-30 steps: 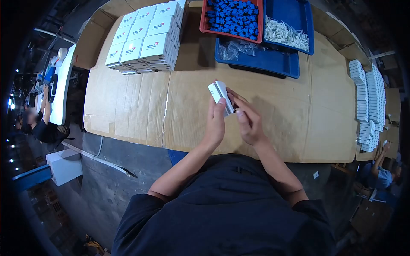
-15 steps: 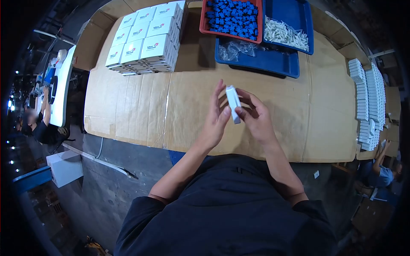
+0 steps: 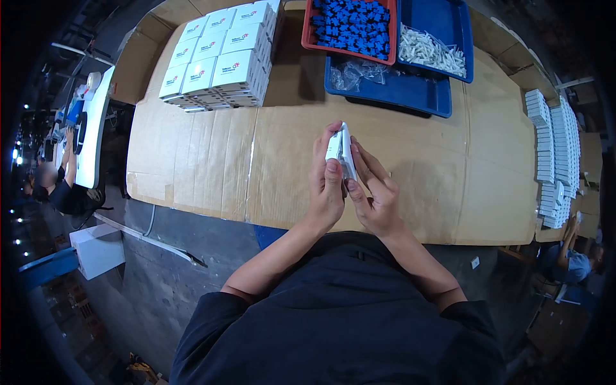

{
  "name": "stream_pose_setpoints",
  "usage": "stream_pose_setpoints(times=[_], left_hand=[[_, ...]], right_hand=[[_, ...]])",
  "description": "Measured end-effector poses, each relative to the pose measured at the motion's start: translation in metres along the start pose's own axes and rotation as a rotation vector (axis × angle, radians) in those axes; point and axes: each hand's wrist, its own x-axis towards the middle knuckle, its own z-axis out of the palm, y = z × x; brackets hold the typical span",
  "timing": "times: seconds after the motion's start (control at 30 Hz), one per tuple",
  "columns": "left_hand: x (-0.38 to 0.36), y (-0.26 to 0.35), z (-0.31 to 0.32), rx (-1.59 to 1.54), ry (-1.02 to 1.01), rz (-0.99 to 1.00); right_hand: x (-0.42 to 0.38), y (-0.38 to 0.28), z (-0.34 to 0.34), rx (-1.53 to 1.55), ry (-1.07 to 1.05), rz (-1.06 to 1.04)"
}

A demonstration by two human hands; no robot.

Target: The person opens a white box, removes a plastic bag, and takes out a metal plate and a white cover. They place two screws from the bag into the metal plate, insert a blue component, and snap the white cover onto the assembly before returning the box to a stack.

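I hold a small white box [image 3: 340,149] upright between both hands above the cardboard-covered table [image 3: 205,160]. My left hand [image 3: 326,186] grips its left side with the thumb on its face. My right hand [image 3: 374,192] presses against its right side, fingers extended along it. Only the upper part of the box shows above my fingers.
A stack of white printed boxes [image 3: 218,58] stands at the back left. A red tray of blue parts [image 3: 350,25] and blue trays [image 3: 398,90] with white parts [image 3: 430,51] and clear bags sit at the back. Rows of flat white boxes [image 3: 555,147] line the right edge. Other people work at far left and right.
The box has turned from edge-on between spread fingers to being pinched close between both hands. My hands have closed in around it and drawn slightly toward me.
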Motion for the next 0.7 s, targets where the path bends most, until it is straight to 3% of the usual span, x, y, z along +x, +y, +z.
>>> stream_pose_setpoints(times=[0.2,0.3,0.4,0.5,0.63,0.7], left_hand=[[0.003,0.004,-0.003,0.113,0.011,0.071],[0.005,0.011,-0.003,0.168,0.035,0.125],[0.004,0.014,-0.005,0.163,0.006,0.116],[-0.002,0.014,-0.003,0.209,-0.05,0.164],[-0.006,0.026,0.004,0.262,-0.147,0.174],[-0.005,0.022,0.005,0.248,-0.16,0.198]], right_hand=[[-0.001,0.004,0.006,0.111,-0.013,0.004],[0.003,0.001,0.006,0.322,-0.029,0.084],[0.001,0.006,0.011,0.776,0.065,0.253],[-0.007,0.029,0.009,1.032,-0.003,0.691],[-0.014,0.048,0.007,1.479,-0.226,0.837],[-0.017,0.048,0.01,1.54,-0.238,0.864]])
